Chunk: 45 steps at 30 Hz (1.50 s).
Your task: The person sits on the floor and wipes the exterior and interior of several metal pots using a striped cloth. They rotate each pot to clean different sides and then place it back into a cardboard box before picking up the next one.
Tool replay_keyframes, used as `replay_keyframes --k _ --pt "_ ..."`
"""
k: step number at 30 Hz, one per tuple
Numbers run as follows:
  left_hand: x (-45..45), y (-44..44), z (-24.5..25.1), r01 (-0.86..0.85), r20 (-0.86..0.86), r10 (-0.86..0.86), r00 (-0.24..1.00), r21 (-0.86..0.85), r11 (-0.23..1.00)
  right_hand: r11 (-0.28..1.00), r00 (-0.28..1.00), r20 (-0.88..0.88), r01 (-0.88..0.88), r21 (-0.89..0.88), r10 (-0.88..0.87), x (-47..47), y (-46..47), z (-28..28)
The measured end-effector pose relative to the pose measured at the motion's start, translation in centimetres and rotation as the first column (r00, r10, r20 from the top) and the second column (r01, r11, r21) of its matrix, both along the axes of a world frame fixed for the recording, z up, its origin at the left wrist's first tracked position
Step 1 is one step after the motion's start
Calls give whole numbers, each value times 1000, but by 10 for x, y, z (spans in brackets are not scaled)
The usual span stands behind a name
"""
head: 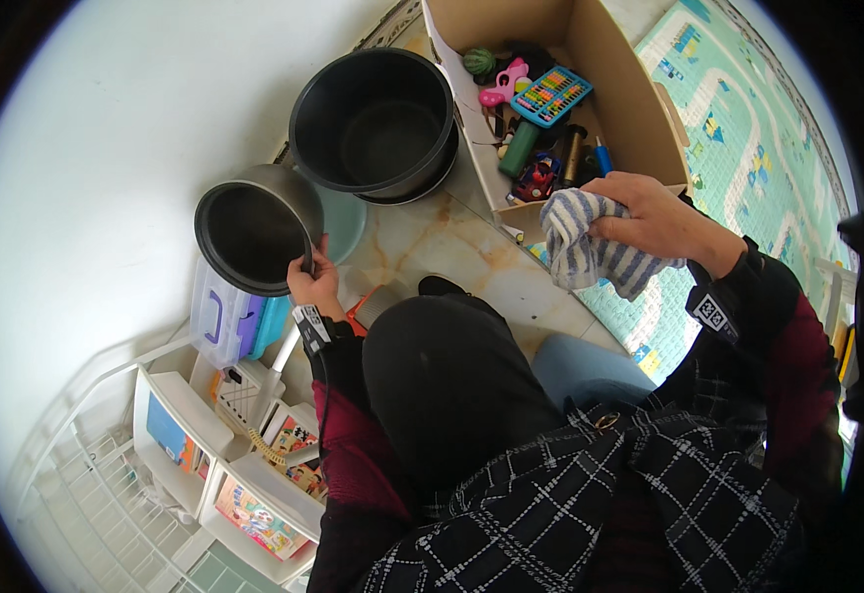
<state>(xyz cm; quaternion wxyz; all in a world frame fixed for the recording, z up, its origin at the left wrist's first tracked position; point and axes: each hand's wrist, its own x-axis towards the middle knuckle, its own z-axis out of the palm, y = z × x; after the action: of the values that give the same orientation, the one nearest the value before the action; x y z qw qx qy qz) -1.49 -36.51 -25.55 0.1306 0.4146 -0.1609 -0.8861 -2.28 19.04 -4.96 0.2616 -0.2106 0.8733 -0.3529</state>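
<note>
My left hand (315,278) grips the rim of a dark metal cooking pot (254,226), which is tilted so that its black inside faces up and to the left. A blue-and-white striped cloth (587,241) hangs bunched from my right hand (650,219), beside the near edge of a cardboard box. Beyond the pot in my left hand stands a larger black pot (372,122), with a dark rounded rim showing beneath it. Part of a pale green, translucent round item (344,222) shows behind the held pot.
The cardboard box (624,96) holds a toy abacus (552,96), a pink toy (504,83) and other toys. A patterned play mat (743,170) lies at right. Plastic cases (217,315), white bins with books (261,511) and a white wire rack (106,489) stand at lower left.
</note>
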Motion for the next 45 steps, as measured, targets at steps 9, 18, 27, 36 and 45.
replay_keyframes --k 9,18,27,36,45 --pt "40 9 106 127 -242 -149 959 -102 987 988 992 -126 14 -153 -33 -11 -5 7" --pt "-8 141 253 407 -322 -541 777 -399 822 498 833 338 538 -680 -438 -32 16 68" --pt "-67 338 256 445 -192 -633 750 -563 697 -177 796 461 426 -887 -392 -25 71 112" --pt "-89 355 240 349 -162 -597 785 -681 643 298 623 37 425 -855 -781 2 79 100" --pt "-93 332 230 277 -162 -658 735 -814 511 650 567 -467 168 -741 -679 -8 96 107"
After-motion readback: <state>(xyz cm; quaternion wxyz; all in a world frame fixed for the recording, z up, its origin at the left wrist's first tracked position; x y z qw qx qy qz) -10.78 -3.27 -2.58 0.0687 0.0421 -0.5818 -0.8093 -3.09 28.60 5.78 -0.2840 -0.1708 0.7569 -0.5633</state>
